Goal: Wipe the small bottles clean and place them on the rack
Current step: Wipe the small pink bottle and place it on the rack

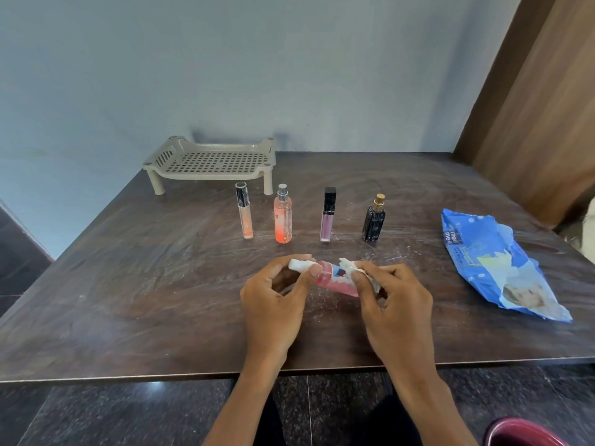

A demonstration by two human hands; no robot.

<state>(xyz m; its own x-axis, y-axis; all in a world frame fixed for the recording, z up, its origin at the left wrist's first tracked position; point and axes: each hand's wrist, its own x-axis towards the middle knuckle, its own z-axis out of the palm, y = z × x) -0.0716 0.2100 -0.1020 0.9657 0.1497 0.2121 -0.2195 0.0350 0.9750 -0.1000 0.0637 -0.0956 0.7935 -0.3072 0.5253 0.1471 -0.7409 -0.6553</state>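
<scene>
- The small pink bottle of clear plastic, with a printed label and pink liquid inside, is held tilted just above the near middle of the table, between both hands.
- The left hand pinches the bottle's white upper end between curled thumb and fingers (cap or a fold of tissue, hard to tell which).
- The right hand has its fingers curled round a crumpled white wipe, pressing it against the bottle's lower half.
- Beyond the hands, four more bottles stand upright in a row on the table, apart from one another:
- a slim clear tube with a black cap, orange liquid in its bottom;
- an orange spray bottle with a silver nozzle, nearly full;
- a lilac gloss tube with a square black cap;
- a dark square bottle with a gold top, its contents too dark to judge.
- Behind the row, at the far left by the wall, stands the beige perforated plastic rack on short legs; all the bottles are on the table in front of it.
- To the right lies a crumpled blue wipes packet, flat on the table; its contents cannot be made out.
- Everything rests on the dark brown wooden table, smeared with pale streaks.
</scene>
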